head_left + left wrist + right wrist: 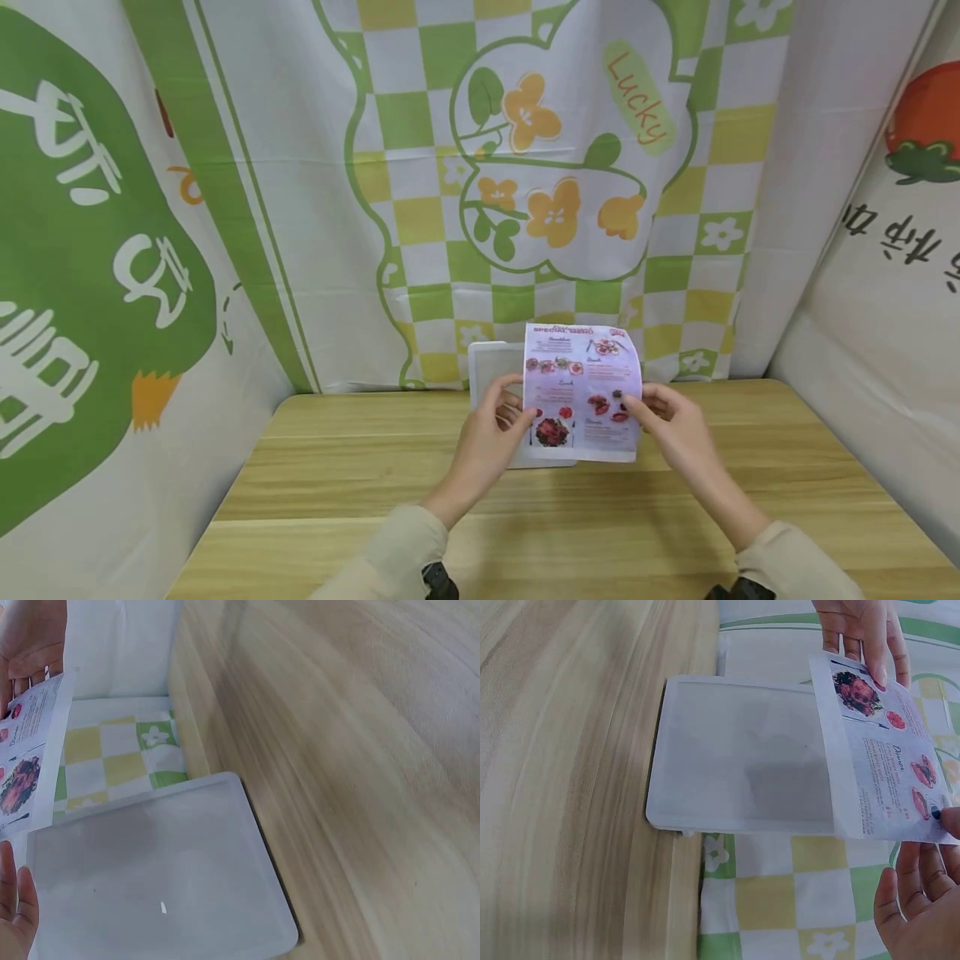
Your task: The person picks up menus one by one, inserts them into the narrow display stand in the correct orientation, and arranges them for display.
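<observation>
A printed paper menu (581, 392), headed "SPECIAL MENU" and showing pictures of food, is held up over the table. My left hand (491, 429) pinches its left edge, the thumb on the printed face. On the opposite edge, my right hand (675, 425) pinches the sheet the same way. Behind the menu is a whitish rectangular panel with rounded corners and a raised rim (742, 757), partly covered by the sheet in the head view. Its pale face (165, 885) looks plain in the left wrist view. The paper bends slightly between my hands.
The wood-grain table (345, 483) has rounded back corners. A green, yellow and white checked curtain (420, 208) with "Lucky" on it hangs behind. Printed cloth (60, 275) covers the left side, and another printed cloth (892, 275) the right.
</observation>
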Available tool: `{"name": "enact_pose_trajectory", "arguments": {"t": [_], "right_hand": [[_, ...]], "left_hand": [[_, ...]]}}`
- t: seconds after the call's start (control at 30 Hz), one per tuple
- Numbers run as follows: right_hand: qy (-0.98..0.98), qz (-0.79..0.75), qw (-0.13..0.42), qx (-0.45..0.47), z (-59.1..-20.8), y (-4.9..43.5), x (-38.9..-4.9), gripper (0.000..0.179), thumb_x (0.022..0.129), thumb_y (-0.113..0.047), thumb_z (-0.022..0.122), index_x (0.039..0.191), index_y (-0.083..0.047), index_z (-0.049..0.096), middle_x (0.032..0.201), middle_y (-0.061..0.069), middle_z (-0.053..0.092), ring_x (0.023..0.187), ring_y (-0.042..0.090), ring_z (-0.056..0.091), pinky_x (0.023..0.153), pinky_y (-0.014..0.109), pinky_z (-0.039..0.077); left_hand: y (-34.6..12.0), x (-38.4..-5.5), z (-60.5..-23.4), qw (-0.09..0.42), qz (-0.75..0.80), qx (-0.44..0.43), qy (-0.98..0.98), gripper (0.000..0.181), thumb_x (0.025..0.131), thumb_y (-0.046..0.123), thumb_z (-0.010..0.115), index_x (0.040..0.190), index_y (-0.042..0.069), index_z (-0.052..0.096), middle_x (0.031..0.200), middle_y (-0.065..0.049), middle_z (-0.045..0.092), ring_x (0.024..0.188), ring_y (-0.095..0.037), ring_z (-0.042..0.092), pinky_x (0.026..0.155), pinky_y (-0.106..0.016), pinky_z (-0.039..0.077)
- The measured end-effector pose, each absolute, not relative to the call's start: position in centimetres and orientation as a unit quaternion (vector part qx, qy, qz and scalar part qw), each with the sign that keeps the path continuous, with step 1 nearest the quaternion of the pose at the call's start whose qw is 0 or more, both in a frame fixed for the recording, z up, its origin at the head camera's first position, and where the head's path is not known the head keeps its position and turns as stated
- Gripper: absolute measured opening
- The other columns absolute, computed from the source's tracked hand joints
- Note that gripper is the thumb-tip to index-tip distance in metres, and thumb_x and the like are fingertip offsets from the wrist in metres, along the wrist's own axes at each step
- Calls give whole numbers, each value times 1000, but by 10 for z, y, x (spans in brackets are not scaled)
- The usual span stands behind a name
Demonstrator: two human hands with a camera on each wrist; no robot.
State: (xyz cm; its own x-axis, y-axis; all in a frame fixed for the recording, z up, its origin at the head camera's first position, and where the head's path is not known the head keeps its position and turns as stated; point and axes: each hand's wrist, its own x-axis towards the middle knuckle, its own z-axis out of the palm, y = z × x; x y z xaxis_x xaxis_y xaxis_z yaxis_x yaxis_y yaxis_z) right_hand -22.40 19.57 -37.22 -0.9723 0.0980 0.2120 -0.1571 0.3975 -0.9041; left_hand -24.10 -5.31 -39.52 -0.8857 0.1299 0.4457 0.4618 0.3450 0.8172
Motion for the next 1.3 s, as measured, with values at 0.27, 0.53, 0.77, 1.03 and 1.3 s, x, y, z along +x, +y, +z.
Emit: {"name": "enact_pose_trajectory", "arguments": {"t": [0.27, 0.53, 0.77, 1.03, 1.3], "right_hand": [[-839, 527, 119, 61, -364, 187, -236, 34, 99, -23, 62, 118, 5, 66, 103, 17, 72, 85, 10, 63, 73, 25, 54], [-845, 511, 126, 94, -352, 179, -253, 32, 99, -20, 62, 119, 5, 65, 101, 17, 72, 88, 20, 66, 76, 32, 56], [-845, 507, 137, 101, -339, 174, -268, 34, 99, -20, 63, 121, 6, 65, 104, 20, 71, 93, 29, 66, 75, 32, 56], [-842, 512, 146, 90, -318, 171, -283, 38, 98, -21, 64, 126, 4, 62, 105, 20, 70, 95, 26, 65, 76, 22, 50], [-833, 524, 161, 73, -304, 164, -296, 40, 96, -26, 67, 126, 1, 62, 111, 21, 68, 107, 32, 62, 90, 39, 49]], "left_hand": [[-67, -245, -379, 151, -525, -174, -819, 42, 92, 11, 70, 131, 14, 54, 91, -2, 65, 75, -12, 59, 70, -27, 53], [-76, -250, -361, 142, -544, -145, -814, 39, 93, 15, 70, 129, 14, 57, 90, -4, 67, 79, -16, 61, 73, -35, 54], [-78, -252, -340, 161, -525, -139, -824, 38, 94, 16, 69, 129, 15, 55, 94, -3, 67, 80, -17, 62, 71, -34, 55], [-77, -266, -322, 196, -512, -153, -822, 36, 95, 14, 67, 129, 12, 55, 93, -6, 65, 77, -18, 61, 68, -33, 54], [-80, -288, -314, 211, -506, -136, -825, 33, 97, 18, 66, 128, 15, 57, 98, -6, 66, 83, -19, 62, 70, -34, 54]]}}
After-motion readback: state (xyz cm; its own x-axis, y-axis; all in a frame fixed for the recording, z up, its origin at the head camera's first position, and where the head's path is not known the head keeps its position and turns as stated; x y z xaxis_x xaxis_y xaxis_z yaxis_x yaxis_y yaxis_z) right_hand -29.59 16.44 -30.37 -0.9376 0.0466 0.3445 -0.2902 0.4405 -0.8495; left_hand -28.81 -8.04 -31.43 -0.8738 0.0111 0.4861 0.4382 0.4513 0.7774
